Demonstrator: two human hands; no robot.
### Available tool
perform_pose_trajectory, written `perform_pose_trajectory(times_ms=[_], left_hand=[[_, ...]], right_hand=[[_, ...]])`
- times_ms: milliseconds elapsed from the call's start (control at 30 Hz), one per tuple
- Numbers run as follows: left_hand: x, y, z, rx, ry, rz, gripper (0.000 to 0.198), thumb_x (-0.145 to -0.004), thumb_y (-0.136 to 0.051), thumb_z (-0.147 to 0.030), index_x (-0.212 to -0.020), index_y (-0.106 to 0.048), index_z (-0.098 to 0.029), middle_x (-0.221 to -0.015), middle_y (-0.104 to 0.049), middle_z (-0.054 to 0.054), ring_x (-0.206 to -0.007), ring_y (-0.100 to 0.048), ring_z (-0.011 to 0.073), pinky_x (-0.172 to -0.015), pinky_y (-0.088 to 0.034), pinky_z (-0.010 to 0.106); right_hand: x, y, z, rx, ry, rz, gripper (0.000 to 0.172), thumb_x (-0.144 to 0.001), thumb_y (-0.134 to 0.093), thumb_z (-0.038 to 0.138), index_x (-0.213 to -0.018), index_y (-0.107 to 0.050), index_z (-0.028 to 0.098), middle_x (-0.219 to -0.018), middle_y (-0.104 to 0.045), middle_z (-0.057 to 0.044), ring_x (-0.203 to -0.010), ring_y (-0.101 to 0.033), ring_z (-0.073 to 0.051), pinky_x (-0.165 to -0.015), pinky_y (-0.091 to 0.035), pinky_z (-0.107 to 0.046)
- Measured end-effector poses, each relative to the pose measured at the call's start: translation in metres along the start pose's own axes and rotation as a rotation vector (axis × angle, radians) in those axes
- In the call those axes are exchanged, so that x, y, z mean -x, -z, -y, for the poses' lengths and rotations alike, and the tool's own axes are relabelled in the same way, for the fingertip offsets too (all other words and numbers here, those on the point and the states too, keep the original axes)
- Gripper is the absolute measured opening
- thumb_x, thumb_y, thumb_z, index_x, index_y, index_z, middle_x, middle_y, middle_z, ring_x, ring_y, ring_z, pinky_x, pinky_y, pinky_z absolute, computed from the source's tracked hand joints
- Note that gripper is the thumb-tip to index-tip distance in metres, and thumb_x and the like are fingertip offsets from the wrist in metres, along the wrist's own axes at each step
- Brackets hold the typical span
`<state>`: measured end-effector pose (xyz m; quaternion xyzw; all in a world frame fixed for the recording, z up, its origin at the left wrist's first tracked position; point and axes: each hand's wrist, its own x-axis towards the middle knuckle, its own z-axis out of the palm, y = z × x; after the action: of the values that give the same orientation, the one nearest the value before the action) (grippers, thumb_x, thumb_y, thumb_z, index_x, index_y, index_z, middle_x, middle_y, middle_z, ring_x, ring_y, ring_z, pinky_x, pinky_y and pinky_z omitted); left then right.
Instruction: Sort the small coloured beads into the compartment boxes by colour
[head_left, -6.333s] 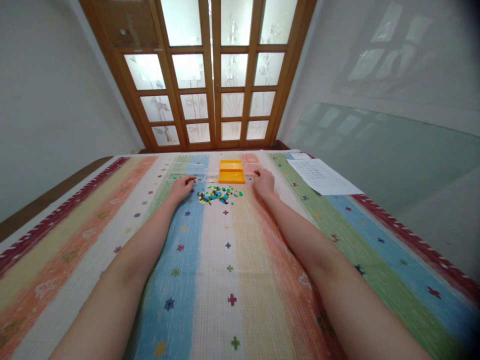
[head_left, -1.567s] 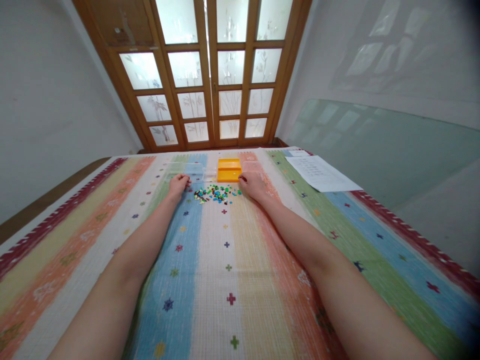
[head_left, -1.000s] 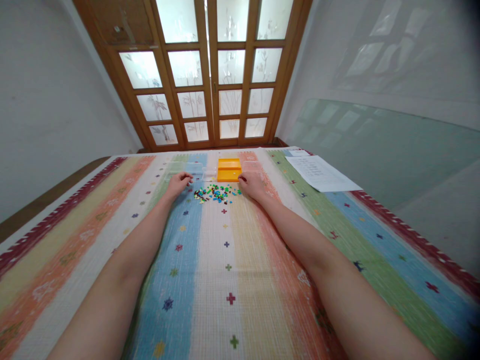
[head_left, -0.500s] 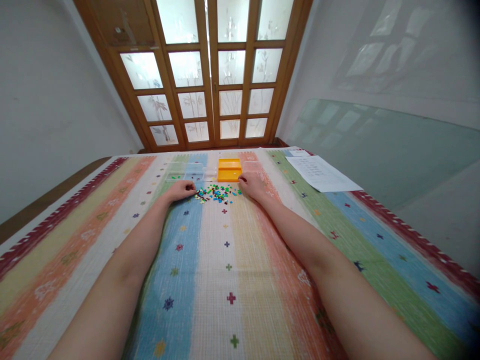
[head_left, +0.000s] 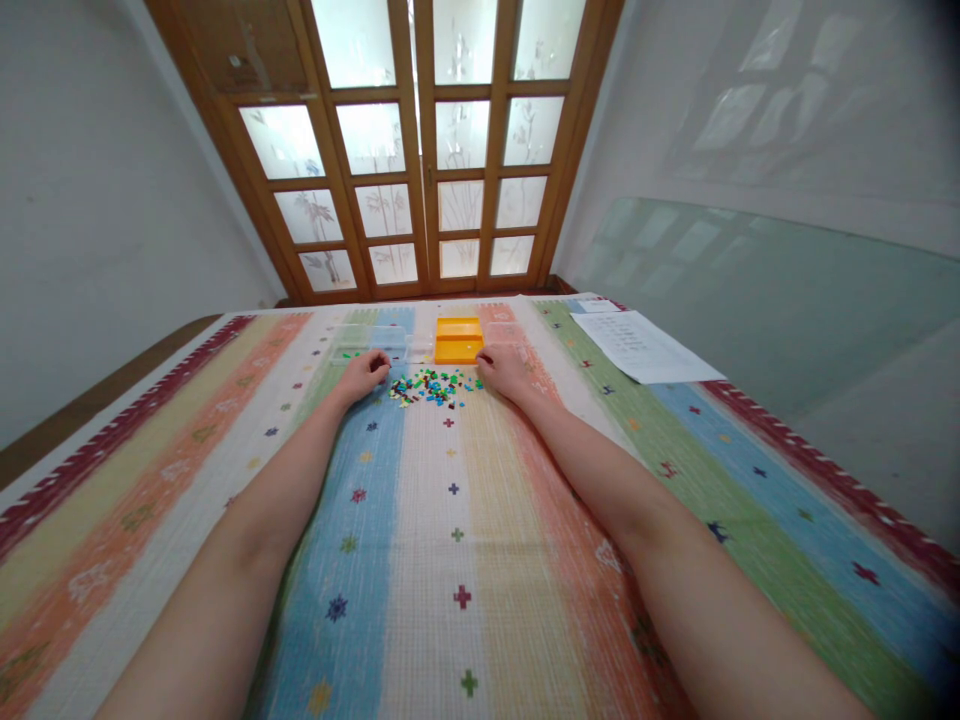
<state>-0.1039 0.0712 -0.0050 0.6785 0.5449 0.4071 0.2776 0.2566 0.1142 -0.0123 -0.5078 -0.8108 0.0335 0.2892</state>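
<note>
A loose heap of small colourful pieces [head_left: 431,386], green, blue, dark red and yellow, lies on the striped cloth. My left hand [head_left: 364,373] is at the heap's left, just in front of a clear plastic tray [head_left: 386,340] with some green bits in it. Its fingers are pinched together; a tiny dark speck shows at the tips, too small to name. My right hand [head_left: 501,368] rests by the front right corner of the yellow-orange box [head_left: 459,350], with fingers closed. What they hold, if anything, is hidden.
Another clear tray [head_left: 506,333] stands right of the yellow-orange box, partly behind my right hand. A printed paper sheet [head_left: 637,345] lies at the table's right side. The striped tablecloth [head_left: 420,560] covers the table; wooden glazed doors [head_left: 427,180] stand beyond.
My left hand has lifted away from the heap's left edge and moved slightly back toward the clear tray, still pinched. My right hand has stayed in place.
</note>
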Motion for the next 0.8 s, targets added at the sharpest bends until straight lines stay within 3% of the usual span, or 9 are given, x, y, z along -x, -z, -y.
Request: perform_pose_trajectory(times_ms=[233, 500, 600, 700, 800], left_hand=[[-0.004, -0.004, -0.002, 0.16, 0.088, -0.101, 0.011, -0.082, -0.063, -0.031, -0.089, -0.059, -0.024, -0.07, -0.054, -0.004, -0.061, -0.052, 0.0152, -0.062, -0.046, 0.026], [-0.006, -0.007, -0.006, 0.171, 0.083, -0.205, 0.014, -0.086, -0.064, -0.033, -0.093, -0.066, -0.022, -0.08, -0.063, -0.001, -0.066, -0.054, 0.0141, -0.062, -0.045, 0.023], [-0.01, -0.011, -0.002, 0.197, 0.098, -0.242, 0.016, -0.089, -0.062, -0.032, -0.1, -0.067, -0.021, -0.093, -0.07, 0.002, -0.067, -0.058, 0.0128, -0.061, -0.048, 0.023], [-0.012, -0.013, 0.003, 0.183, 0.098, -0.231, 0.033, -0.092, -0.057, -0.024, -0.123, -0.066, -0.021, -0.115, -0.074, 0.006, -0.066, -0.06, 0.011, -0.064, -0.053, 0.025], [-0.01, -0.017, 0.003, -0.015, 0.031, -0.208, 0.041, -0.092, -0.056, -0.02, -0.131, -0.067, -0.022, -0.123, -0.073, 0.008, -0.076, -0.066, 0.0148, -0.075, -0.057, 0.031]], right_hand=[[0.001, 0.001, 0.001, 0.008, 0.008, -0.006, 0.024, -0.099, -0.056, 0.022, -0.099, -0.08, 0.02, -0.104, -0.078, -0.01, -0.095, -0.065, -0.023, -0.088, -0.046, -0.032], [0.002, -0.002, 0.003, 0.008, 0.062, 0.004, 0.023, -0.102, -0.056, 0.023, -0.102, -0.079, 0.02, -0.106, -0.078, -0.009, -0.097, -0.065, -0.023, -0.089, -0.044, -0.032], [0.002, -0.005, 0.002, -0.005, 0.129, 0.007, 0.021, -0.102, -0.058, 0.023, -0.101, -0.079, 0.019, -0.103, -0.077, -0.009, -0.097, -0.065, -0.023, -0.09, -0.044, -0.032], [0.001, -0.007, 0.0, -0.012, 0.163, 0.003, 0.02, -0.101, -0.059, 0.022, -0.1, -0.078, 0.018, -0.101, -0.077, -0.01, -0.096, -0.064, -0.023, -0.088, -0.043, -0.032], [0.0, -0.009, -0.002, -0.021, 0.16, 0.002, 0.019, -0.101, -0.059, 0.021, -0.099, -0.078, 0.018, -0.101, -0.077, -0.009, -0.095, -0.064, -0.023, -0.087, -0.042, -0.032]])
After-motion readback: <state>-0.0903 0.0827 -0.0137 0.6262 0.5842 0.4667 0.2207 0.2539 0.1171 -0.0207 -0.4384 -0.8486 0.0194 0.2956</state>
